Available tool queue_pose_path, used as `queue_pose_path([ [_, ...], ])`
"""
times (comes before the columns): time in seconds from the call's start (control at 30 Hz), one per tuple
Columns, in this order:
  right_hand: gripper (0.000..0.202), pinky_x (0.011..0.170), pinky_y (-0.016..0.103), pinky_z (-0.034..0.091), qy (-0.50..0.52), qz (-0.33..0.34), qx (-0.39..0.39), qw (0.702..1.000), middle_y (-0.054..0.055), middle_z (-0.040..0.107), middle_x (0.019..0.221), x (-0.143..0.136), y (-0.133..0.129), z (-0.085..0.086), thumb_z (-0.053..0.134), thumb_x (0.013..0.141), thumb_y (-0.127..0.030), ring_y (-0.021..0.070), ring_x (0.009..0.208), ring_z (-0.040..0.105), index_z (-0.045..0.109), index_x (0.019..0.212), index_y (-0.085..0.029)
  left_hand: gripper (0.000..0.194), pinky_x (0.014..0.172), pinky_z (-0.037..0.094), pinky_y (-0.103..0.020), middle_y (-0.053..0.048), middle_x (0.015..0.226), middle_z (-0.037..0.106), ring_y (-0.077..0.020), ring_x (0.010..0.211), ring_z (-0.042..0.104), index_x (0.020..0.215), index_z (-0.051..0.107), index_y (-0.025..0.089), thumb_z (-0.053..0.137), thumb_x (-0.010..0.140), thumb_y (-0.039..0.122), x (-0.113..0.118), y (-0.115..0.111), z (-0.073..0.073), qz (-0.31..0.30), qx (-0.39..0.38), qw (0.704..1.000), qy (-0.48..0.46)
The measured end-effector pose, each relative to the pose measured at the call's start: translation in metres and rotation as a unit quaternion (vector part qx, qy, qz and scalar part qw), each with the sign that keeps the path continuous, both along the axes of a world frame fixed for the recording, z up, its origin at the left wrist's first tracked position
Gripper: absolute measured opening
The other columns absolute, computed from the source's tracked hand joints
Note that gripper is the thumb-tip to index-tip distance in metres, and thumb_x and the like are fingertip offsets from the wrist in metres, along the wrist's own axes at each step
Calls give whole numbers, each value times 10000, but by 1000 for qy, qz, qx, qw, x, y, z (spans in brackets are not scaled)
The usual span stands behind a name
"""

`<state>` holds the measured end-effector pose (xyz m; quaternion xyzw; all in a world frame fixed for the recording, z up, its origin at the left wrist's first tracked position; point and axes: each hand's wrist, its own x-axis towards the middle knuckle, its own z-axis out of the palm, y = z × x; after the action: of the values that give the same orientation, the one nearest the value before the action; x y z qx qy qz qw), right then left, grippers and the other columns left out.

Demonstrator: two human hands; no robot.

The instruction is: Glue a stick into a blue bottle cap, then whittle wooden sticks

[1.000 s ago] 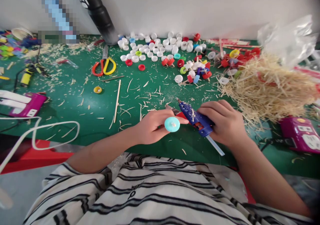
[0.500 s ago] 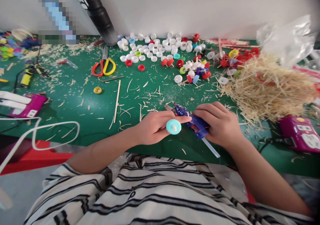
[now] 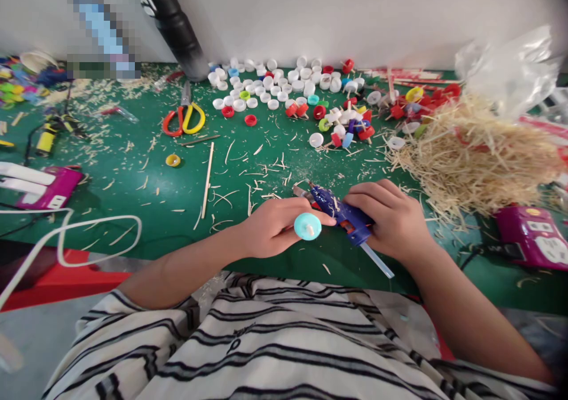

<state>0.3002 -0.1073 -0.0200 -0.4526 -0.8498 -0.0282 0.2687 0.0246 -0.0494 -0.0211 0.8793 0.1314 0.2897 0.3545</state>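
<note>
Between the fingers of my left hand [image 3: 273,227] is a turquoise bottle cap [image 3: 306,226] with a short pale stick end poking out of its middle. The index finger of that hand stretches toward the glue gun's side; whether it touches is hard to tell. My right hand [image 3: 393,219] is wrapped round a blue hot glue gun [image 3: 331,203], its nozzle pointing up and left. A clear glue stick [image 3: 377,260] sticks out of the gun's back end. Wood shavings cling to the gun's body. Its trigger is hidden by my right hand.
Scissors [image 3: 184,116], a thin wooden stick [image 3: 207,181] and a yellow cap [image 3: 173,160] lie left on the green table. Many white caps [image 3: 266,97] sit at the back beside capped sticks [image 3: 350,122]. A wood-shavings pile [image 3: 479,157] and purple device [image 3: 532,237] are right.
The glue gun has shifted slightly to the right with my right hand. My left index finger, earlier lying over the gun's body, now reaches only its near edge.
</note>
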Motion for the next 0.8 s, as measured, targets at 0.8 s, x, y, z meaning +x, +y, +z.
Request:
queue_pose_path([
  [0.8,360,473,336,506,489,-84,-306,812,41,761,828,2,-3,4,828,793,-611,176,561,598,782,884,-266,303,673,476,-266,-29,835,649,-126,696,570,1214,746,242,482,1077,302,1,1,1,0,-35,999,-25],
])
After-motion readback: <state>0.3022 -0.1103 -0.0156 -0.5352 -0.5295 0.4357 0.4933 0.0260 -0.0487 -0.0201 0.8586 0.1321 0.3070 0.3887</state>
